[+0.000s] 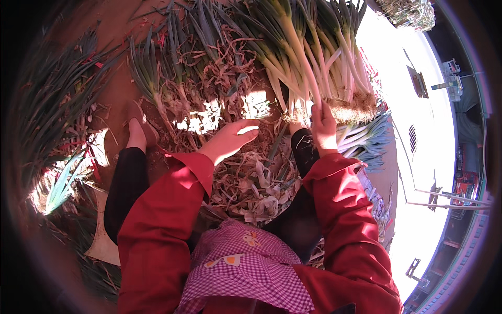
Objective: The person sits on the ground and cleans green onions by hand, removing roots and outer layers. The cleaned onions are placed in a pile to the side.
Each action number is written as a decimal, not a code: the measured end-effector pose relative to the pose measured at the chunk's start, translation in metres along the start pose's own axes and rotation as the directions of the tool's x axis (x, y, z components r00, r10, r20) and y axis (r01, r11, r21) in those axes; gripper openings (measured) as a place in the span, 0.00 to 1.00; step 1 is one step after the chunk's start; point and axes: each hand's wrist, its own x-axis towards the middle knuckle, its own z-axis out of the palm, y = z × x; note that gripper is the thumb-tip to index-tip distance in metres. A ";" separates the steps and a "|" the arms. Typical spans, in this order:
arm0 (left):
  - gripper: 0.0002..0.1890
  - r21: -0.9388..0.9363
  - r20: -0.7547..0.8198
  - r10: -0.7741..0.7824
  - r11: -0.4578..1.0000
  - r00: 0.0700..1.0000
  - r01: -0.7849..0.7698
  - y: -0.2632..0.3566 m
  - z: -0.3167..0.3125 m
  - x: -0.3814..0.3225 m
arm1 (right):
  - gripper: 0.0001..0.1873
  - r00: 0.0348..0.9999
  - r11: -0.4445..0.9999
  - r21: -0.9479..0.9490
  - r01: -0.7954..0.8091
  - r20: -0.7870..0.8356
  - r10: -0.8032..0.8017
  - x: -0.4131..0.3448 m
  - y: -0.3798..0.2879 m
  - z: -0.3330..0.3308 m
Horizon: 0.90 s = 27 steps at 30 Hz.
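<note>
My right hand grips the lower end of a long green onion, whose pale stalk leans up and away toward its green leaves. Behind it lies a row of clean, white-stemmed green onions, with roots toward me. My left hand holds nothing; its fingers are apart, partly in bright sun. It hovers near a heap of dry, peeled onion skins between my legs. Beyond the left hand spread green onions still wrapped in withered brown leaves.
More dark green onions lie at the left, some tied in red. A blue-green bundle lies right of my right hand. My shoes and dark trouser legs flank the skins. A bright white vehicle-like panel stands at the right.
</note>
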 end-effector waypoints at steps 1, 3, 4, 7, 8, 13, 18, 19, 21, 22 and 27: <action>0.29 0.079 0.034 -0.072 0.994 0.997 0.069 -0.014 0.003 -0.002 | 0.18 0.999 0.960 -0.279 0.035 -0.017 -0.041 0.033 0.004 -0.025; 0.29 0.442 -0.114 -0.213 0.864 0.970 0.241 -0.049 0.015 -0.001 | 0.16 0.947 0.384 -0.921 0.073 -0.057 -0.315 0.080 0.012 -0.047; 0.33 0.470 -0.062 -0.172 0.864 0.983 0.180 -0.069 0.017 -0.004 | 0.16 0.893 0.431 -0.865 0.258 0.043 -0.449 0.093 0.018 -0.042; 0.34 0.797 -0.101 -0.132 0.583 0.986 0.159 -0.124 0.050 -0.012 | 0.13 0.847 0.699 -0.490 0.521 0.191 -0.496 0.103 0.039 0.011; 0.34 0.812 -0.047 -0.150 0.571 0.988 0.126 -0.138 0.064 -0.022 | 0.11 0.891 0.805 -0.387 0.450 0.252 -0.377 0.098 0.052 0.042; 0.29 0.680 0.643 -0.635 0.731 0.429 0.062 -0.172 0.123 -0.074 | 0.23 0.875 0.852 -0.518 -0.072 0.378 0.304 0.064 0.136 0.148; 0.24 0.607 0.573 -0.555 0.782 0.603 0.143 -0.169 0.088 -0.080 | 0.36 0.917 0.869 -0.394 -0.301 0.130 0.376 0.038 0.189 0.196; 0.21 0.520 0.298 -0.454 0.815 0.839 0.256 -0.168 0.065 -0.067 | 0.39 0.896 0.848 -0.419 -0.325 0.151 0.418 0.042 0.194 0.200; 0.14 0.117 -0.392 -0.393 0.876 0.832 0.469 -0.166 0.011 -0.040 | 0.46 0.826 0.847 -0.316 -0.427 0.244 0.508 0.053 0.198 0.209; 0.12 0.067 -0.512 -0.267 0.935 0.817 0.348 -0.165 -0.017 -0.027 | 0.48 0.757 0.801 -0.269 -0.535 0.266 0.596 0.060 0.199 0.214; 0.25 -0.351 -0.366 -0.480 0.865 0.798 0.359 -0.174 -0.065 0.025 | 0.55 0.762 0.795 -0.271 -0.543 0.239 0.602 0.068 0.188 0.237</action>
